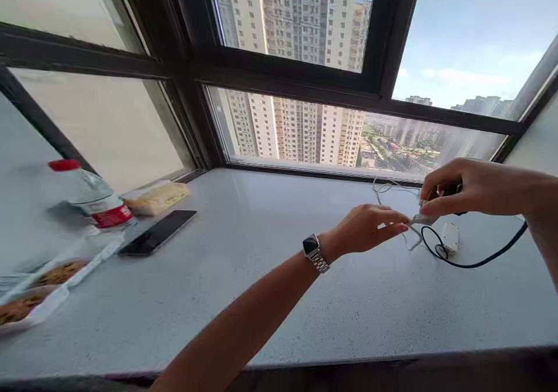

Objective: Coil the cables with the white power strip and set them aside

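Note:
My left hand [368, 227], a watch on its wrist, pinches the end of a white cable [394, 186] above the grey windowsill [270, 287]. My right hand [471, 187] meets it from the right and grips a small connector where the white cable joins. From under my right hand a black cable [483, 259] loops down across the sill. A small white charger block [450, 236] lies on the sill just below both hands, inside the black loop.
At the left of the sill stand a water bottle with a red cap [89, 197], a black phone [157, 232] lying flat, a yellowish packet [157, 198] and clear trays of food [41, 290]. Dark window frames [279, 78] run behind.

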`<state>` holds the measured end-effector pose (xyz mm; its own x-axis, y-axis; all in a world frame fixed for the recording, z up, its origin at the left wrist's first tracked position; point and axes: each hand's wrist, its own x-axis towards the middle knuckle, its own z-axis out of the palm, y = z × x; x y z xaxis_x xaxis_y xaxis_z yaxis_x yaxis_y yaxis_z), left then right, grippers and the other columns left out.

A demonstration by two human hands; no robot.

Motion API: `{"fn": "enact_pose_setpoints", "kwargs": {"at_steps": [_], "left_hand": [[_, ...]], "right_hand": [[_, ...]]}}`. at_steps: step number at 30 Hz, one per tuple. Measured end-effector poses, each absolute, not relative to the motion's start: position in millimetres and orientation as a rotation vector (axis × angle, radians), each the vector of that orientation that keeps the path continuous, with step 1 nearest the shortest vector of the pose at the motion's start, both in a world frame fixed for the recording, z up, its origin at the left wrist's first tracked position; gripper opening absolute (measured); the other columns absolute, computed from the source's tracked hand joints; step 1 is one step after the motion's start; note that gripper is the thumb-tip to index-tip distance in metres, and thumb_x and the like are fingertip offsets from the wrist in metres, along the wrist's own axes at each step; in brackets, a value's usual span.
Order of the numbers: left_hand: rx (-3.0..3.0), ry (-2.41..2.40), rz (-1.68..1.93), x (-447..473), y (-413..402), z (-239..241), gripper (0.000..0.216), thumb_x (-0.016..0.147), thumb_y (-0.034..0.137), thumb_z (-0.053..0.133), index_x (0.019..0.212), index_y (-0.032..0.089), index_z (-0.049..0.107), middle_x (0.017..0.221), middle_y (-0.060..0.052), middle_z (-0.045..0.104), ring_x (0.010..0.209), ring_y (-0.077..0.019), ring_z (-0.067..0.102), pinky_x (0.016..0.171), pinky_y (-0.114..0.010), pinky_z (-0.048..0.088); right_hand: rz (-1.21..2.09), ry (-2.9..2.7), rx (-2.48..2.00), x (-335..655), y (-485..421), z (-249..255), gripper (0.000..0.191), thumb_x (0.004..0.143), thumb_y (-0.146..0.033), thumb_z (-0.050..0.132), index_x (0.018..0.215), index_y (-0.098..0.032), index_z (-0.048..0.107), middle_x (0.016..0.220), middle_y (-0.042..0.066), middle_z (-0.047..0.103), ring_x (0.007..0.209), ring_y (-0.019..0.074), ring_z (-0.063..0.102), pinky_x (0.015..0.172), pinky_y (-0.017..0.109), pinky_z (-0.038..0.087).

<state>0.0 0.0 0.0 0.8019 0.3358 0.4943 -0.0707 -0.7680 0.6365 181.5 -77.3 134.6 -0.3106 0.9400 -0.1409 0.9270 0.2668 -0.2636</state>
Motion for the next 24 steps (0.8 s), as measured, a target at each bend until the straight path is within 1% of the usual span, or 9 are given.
{"fn": "enact_pose_setpoints", "kwargs": {"at_steps": [3, 7, 10, 12, 15, 17, 18, 21, 24], "left_hand": [[2.002, 0.440, 0.697, -2.9, 8.0, -28.7, 0.038, 0.088, 0.038, 0.043, 0.103, 0.012, 0.066, 0.065, -0.003, 0.062, 0.045, -0.0082, 0.055, 0.044, -0.020, 0.042], [1.835, 0.755, 0.616, -11.1, 13.0, -67.9, 0.038, 0.086, 0.040, 0.044, 0.092, 0.011, 0.067, 0.066, -0.002, 0.059, 0.037, -0.0046, 0.041, 0.037, -0.019, 0.030], [2.126, 0.779, 0.439, -16.6, 1.8, -85.1, 0.039, 0.084, 0.044, 0.048, 0.080, 0.012, 0.070, 0.079, -0.007, 0.064, 0.049, -0.0087, 0.050, 0.045, -0.023, 0.035], [2.404, 0.734, 0.331, -19.0, -10.1, -82.5, 0.036, 0.082, 0.043, 0.052, 0.082, 0.013, 0.072, 0.091, -0.010, 0.066, 0.066, -0.0158, 0.059, 0.056, -0.027, 0.043], [2.560, 0.747, 0.495, -22.0, -23.2, -58.9, 0.039, 0.088, 0.041, 0.045, 0.109, 0.016, 0.067, 0.117, -0.014, 0.062, 0.102, -0.0268, 0.058, 0.085, -0.040, 0.045], [2.415, 0.606, 0.724, -23.0, -26.5, -41.2, 0.048, 0.091, 0.042, 0.039, 0.130, 0.017, 0.051, 0.137, -0.015, 0.048, 0.123, -0.0279, 0.044, 0.100, -0.045, 0.037], [2.307, 0.487, 0.797, -22.7, -27.3, -35.4, 0.054, 0.089, 0.045, 0.043, 0.137, 0.018, 0.043, 0.143, -0.014, 0.041, 0.129, -0.0276, 0.038, 0.104, -0.045, 0.033], [1.975, 0.279, 0.903, -17.4, -30.0, -36.9, 0.079, 0.071, 0.045, 0.070, 0.140, 0.024, 0.037, 0.144, -0.013, 0.039, 0.129, -0.0300, 0.039, 0.104, -0.045, 0.034], [1.636, 0.365, 0.951, -6.9, -37.0, -56.9, 0.083, 0.060, 0.034, 0.080, 0.134, 0.023, 0.044, 0.134, -0.014, 0.050, 0.117, -0.0309, 0.051, 0.097, -0.047, 0.041]], "right_hand": [[0.604, -2.530, -1.741, 197.9, -90.8, 129.7, 0.044, 0.075, -0.060, 0.059, 0.080, -0.018, 0.072, 0.065, 0.002, 0.060, 0.052, 0.0081, 0.048, 0.047, 0.022, 0.035], [0.663, -2.395, -1.603, 230.8, -100.9, 131.9, 0.056, 0.067, -0.070, 0.057, 0.079, -0.018, 0.072, 0.072, 0.003, 0.062, 0.062, 0.0107, 0.053, 0.053, 0.026, 0.038], [0.584, -2.138, -1.567, 247.3, -94.2, 133.5, 0.058, 0.064, -0.073, 0.058, 0.075, -0.017, 0.071, 0.070, 0.004, 0.061, 0.060, 0.0115, 0.053, 0.053, 0.028, 0.038], [0.611, -2.061, -1.570, 245.7, -84.7, 130.2, 0.054, 0.066, -0.069, 0.060, 0.071, -0.016, 0.070, 0.065, 0.004, 0.058, 0.055, 0.0112, 0.051, 0.050, 0.028, 0.037], [0.732, -2.134, -1.581, 224.4, -71.4, 116.1, 0.046, 0.070, -0.060, 0.062, 0.072, -0.016, 0.071, 0.057, 0.002, 0.054, 0.049, 0.0093, 0.045, 0.046, 0.026, 0.034], [0.775, -2.201, -1.560, 203.0, -66.5, 101.0, 0.040, 0.073, -0.055, 0.062, 0.075, -0.015, 0.072, 0.055, 0.001, 0.051, 0.046, 0.0074, 0.040, 0.044, 0.024, 0.030], [0.777, -2.217, -1.547, 191.7, -65.3, 92.4, 0.038, 0.073, -0.053, 0.063, 0.076, -0.015, 0.072, 0.054, 0.000, 0.051, 0.045, 0.0067, 0.038, 0.043, 0.024, 0.028], [0.748, -2.146, -1.526, 159.8, -63.6, 65.0, 0.037, 0.074, -0.051, 0.063, 0.075, -0.015, 0.071, 0.054, -0.001, 0.050, 0.045, 0.0063, 0.036, 0.042, 0.023, 0.025], [0.714, -1.976, -1.457, 129.7, -60.6, 39.9, 0.041, 0.075, -0.052, 0.060, 0.070, -0.013, 0.069, 0.053, -0.001, 0.050, 0.047, 0.0068, 0.037, 0.043, 0.022, 0.025]]}}
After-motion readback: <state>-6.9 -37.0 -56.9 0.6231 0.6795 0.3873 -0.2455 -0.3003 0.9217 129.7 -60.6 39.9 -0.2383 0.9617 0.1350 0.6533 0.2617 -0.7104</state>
